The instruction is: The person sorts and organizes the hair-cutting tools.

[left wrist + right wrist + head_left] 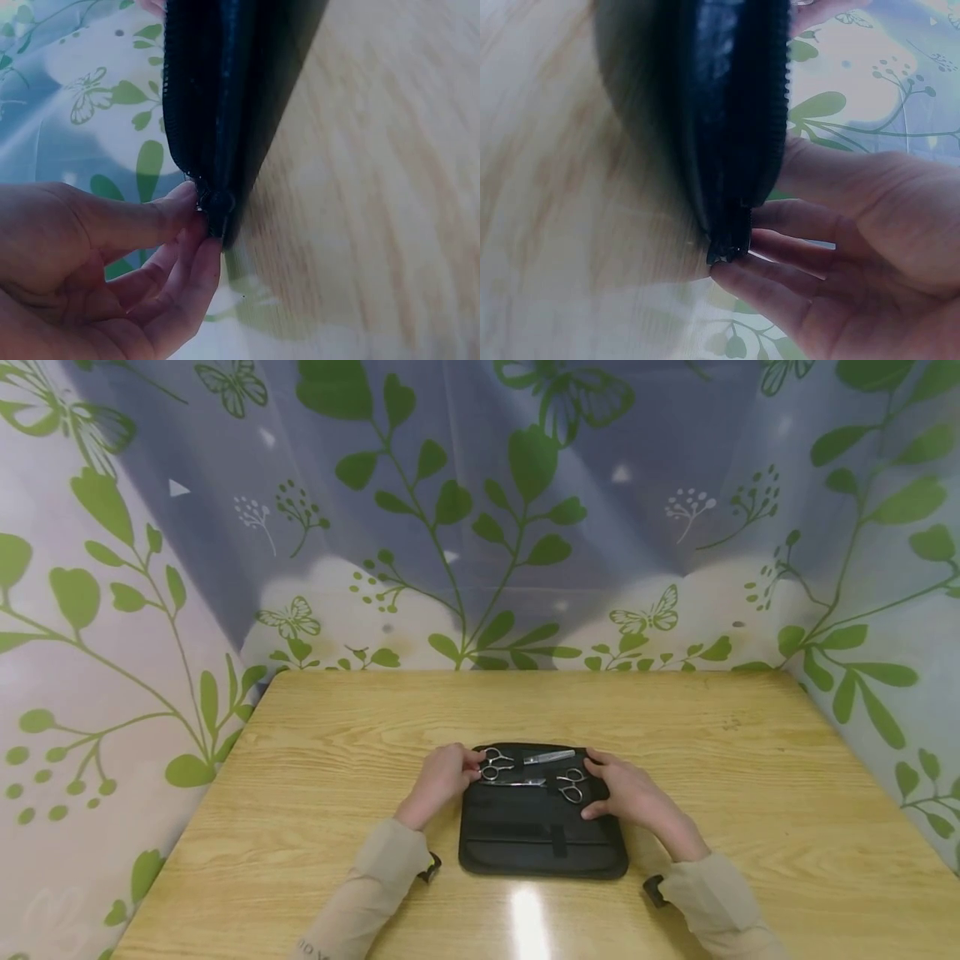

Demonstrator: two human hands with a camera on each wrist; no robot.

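The zip case [517, 818] lay on the table [337, 710], with a cloth backdrop [420, 543] behind. In the case's far half, the rear scissors [551, 757] pointed right; just before them, the front scissors [525, 782] pointed left. The left hand [442, 781] was at the case's far-left corner, the right hand [633, 789] at its right edge.

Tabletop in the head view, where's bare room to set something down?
Behind the black case, up to the patterned cloth, the table is bare; so it is outside the left sleeve and right sleeve. A smaller patch lies before the case, between the sleeves. The case's far half is crowded: two pairs of scissors between the left hand and right hand.
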